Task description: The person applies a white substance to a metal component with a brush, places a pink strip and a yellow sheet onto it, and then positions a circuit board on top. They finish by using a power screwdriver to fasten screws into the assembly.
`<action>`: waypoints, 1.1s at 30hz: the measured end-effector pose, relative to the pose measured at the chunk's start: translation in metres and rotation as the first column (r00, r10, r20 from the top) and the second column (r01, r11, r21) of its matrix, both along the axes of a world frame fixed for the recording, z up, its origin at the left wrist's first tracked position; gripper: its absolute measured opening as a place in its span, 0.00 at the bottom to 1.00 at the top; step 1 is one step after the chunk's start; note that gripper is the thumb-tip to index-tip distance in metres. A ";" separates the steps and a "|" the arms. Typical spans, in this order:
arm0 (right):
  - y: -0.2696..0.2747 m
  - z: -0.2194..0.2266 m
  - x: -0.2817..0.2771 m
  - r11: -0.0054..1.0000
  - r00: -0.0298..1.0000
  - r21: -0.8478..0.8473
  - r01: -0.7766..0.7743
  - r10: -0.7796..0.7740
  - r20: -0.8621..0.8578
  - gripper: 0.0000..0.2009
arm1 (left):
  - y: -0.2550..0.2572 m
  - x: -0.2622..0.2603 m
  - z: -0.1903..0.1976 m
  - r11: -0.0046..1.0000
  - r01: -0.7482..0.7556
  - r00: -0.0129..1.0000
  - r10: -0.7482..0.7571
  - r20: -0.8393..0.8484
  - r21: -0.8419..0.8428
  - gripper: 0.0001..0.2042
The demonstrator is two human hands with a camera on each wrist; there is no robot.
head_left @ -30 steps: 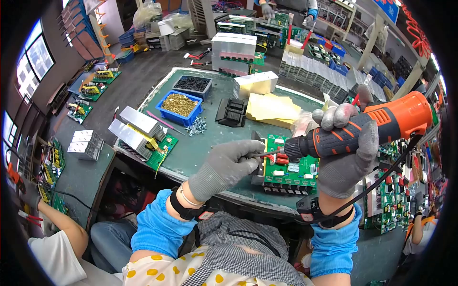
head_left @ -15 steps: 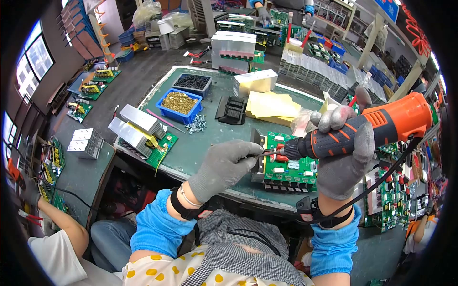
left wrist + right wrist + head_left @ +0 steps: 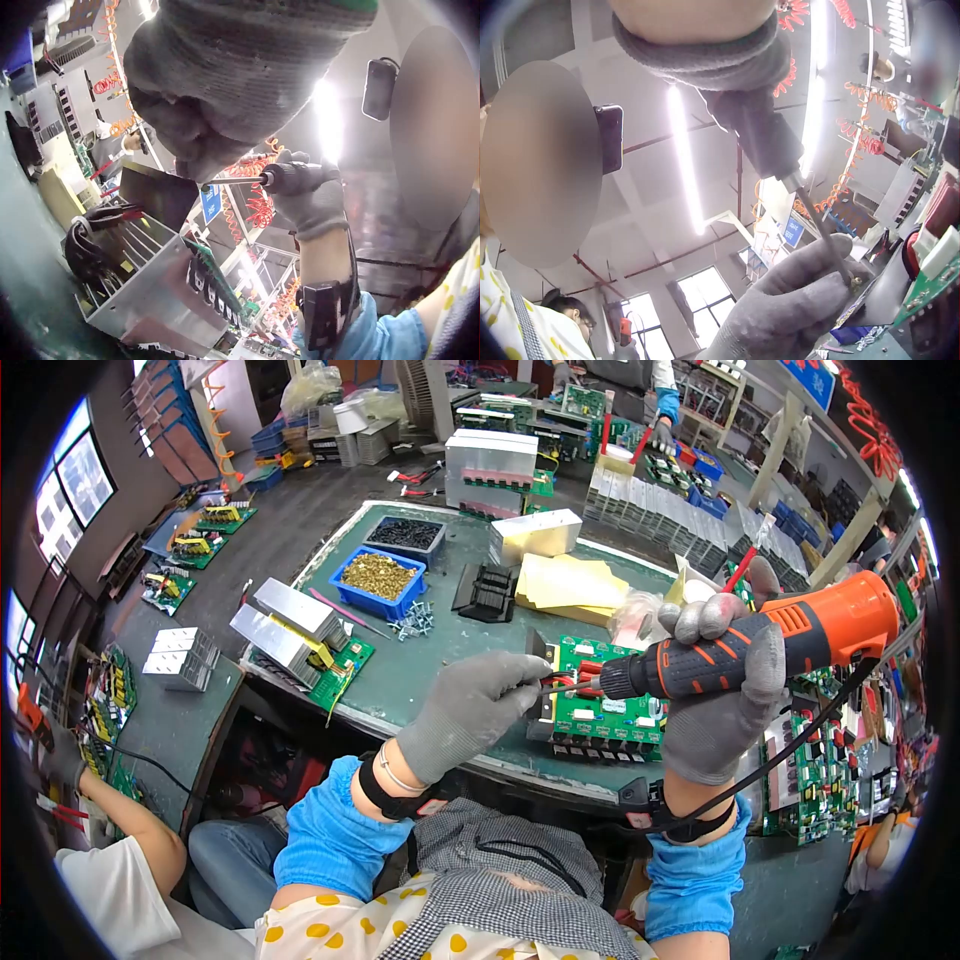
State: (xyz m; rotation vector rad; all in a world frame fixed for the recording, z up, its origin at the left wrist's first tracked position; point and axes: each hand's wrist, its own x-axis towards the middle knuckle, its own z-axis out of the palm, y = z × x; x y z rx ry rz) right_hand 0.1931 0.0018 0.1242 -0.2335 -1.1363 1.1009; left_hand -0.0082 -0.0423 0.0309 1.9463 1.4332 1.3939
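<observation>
My right hand (image 3: 722, 690), in a grey glove, grips an orange and black electric screwdriver (image 3: 775, 637) held level above the bench. Its thin metal bit (image 3: 568, 686) points left. My gloved left hand (image 3: 480, 705) pinches the tip of that bit; the right wrist view shows a small brass screw (image 3: 855, 281) at the bit's end between the fingertips (image 3: 832, 251). Below the bit lies a green circuit board (image 3: 605, 712) with black parts and a metal block. The left wrist view shows the bit (image 3: 232, 181) running from the screwdriver (image 3: 300, 178) to my fingers.
A blue bin of brass screws (image 3: 377, 579), a bin of black parts (image 3: 405, 536), loose screws (image 3: 413, 622), yellow sheets (image 3: 565, 585) and aluminium heat sinks (image 3: 285, 625) lie on the green mat. More boards fill the right side (image 3: 815, 780). Another person's arm (image 3: 130, 830) is at lower left.
The screwdriver has dipped slightly and stays level; my left hand keeps its pinch on the bit tip. A person at the far bench has shifted.
</observation>
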 end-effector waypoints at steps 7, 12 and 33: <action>0.001 0.006 0.006 0.999 0.999 0.038 0.005 -0.003 -0.046 0.36 | -0.010 -0.011 0.019 0.836 0.312 0.841 -0.022 0.541 -0.451 0.17; -0.004 0.012 0.007 0.998 0.999 0.063 0.016 -0.012 -0.053 0.34 | -0.009 -0.013 0.019 0.734 0.529 0.598 0.034 0.801 -0.426 0.17; -0.015 0.008 0.015 0.998 0.995 0.057 -0.002 0.008 -0.102 0.36 | -0.008 -0.001 0.008 0.885 0.362 0.869 -0.206 0.450 -0.293 0.12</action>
